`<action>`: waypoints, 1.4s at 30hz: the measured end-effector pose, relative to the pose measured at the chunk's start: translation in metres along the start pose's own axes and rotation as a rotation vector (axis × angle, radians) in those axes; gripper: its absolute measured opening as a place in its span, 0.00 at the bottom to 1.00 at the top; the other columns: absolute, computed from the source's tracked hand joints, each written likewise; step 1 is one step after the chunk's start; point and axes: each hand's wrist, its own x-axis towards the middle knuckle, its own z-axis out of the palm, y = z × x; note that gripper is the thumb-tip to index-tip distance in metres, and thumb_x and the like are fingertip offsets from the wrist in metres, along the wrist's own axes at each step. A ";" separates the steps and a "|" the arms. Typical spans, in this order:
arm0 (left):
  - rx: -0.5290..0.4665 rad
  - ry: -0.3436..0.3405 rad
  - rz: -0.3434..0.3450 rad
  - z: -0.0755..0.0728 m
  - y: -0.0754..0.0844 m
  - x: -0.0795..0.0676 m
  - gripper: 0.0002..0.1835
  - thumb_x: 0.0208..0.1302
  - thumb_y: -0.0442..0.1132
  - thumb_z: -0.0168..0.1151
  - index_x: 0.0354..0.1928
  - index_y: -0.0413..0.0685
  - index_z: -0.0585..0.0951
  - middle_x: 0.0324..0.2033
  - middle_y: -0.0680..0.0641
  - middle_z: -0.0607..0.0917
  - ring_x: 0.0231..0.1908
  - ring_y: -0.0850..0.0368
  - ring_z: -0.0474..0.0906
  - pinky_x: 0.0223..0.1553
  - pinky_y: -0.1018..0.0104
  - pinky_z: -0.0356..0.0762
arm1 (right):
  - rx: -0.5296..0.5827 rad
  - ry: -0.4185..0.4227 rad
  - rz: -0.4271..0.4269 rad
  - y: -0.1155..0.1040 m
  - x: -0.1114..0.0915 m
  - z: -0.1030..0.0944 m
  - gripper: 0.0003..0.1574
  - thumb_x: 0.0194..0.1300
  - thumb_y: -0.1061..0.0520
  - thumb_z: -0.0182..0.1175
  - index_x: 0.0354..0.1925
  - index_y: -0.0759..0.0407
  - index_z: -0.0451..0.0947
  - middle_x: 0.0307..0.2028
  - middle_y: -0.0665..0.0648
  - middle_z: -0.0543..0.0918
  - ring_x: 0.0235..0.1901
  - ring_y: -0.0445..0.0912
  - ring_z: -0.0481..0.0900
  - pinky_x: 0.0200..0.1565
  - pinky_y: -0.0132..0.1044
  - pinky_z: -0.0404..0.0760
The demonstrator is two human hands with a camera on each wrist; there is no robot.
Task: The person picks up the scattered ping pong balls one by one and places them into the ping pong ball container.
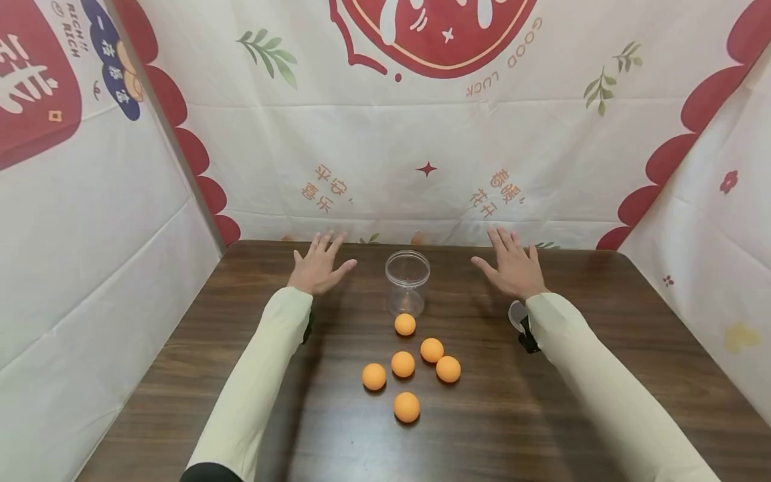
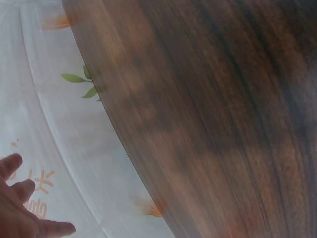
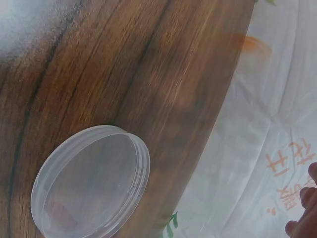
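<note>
A clear plastic jar (image 1: 407,284) stands upright with its mouth uncovered between the two hands in the head view. Several orange ping-pong balls (image 1: 403,364) lie loose on the table in front of it, the farthest ball (image 1: 405,325) close to its base. To the jar's left, my left hand (image 1: 319,268) has its fingers spread and holds nothing. My right hand (image 1: 512,268) is likewise spread on the jar's other side. A shallow clear round lid (image 3: 91,181) shows in the right wrist view, partly hidden by the right wrist in the head view.
The dark wood-grain table (image 1: 199,375) ends at a printed white cloth (image 1: 385,147) hanging behind it. More cloth hangs along both sides. A dark strap (image 1: 529,336) is at the right wrist.
</note>
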 end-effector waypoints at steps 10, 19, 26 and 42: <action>-0.110 0.006 0.147 -0.002 0.017 -0.002 0.35 0.72 0.59 0.44 0.74 0.54 0.53 0.72 0.42 0.58 0.72 0.42 0.50 0.64 0.37 0.58 | 0.086 0.001 -0.042 -0.002 -0.013 0.000 0.50 0.70 0.30 0.41 0.75 0.59 0.44 0.73 0.67 0.48 0.72 0.65 0.42 0.66 0.68 0.37; -0.320 -0.055 0.279 0.006 0.031 0.002 0.34 0.73 0.57 0.43 0.74 0.50 0.54 0.71 0.42 0.61 0.71 0.44 0.56 0.68 0.46 0.56 | 0.161 -0.048 -0.093 -0.017 -0.027 0.000 0.46 0.72 0.37 0.45 0.74 0.60 0.45 0.73 0.68 0.49 0.72 0.65 0.45 0.66 0.68 0.41; -0.408 -0.145 0.263 0.022 0.038 0.002 0.32 0.74 0.52 0.44 0.75 0.58 0.51 0.70 0.41 0.62 0.70 0.43 0.57 0.67 0.42 0.57 | 0.208 -0.058 -0.122 -0.024 -0.043 0.010 0.44 0.72 0.39 0.47 0.74 0.61 0.48 0.73 0.68 0.50 0.72 0.65 0.46 0.66 0.67 0.43; -0.635 -0.127 0.232 0.037 0.052 0.002 0.34 0.72 0.54 0.46 0.75 0.59 0.49 0.69 0.39 0.62 0.69 0.44 0.59 0.65 0.40 0.59 | 0.344 -0.071 -0.206 -0.046 -0.093 0.037 0.40 0.69 0.42 0.54 0.69 0.61 0.57 0.68 0.65 0.62 0.65 0.62 0.63 0.60 0.62 0.66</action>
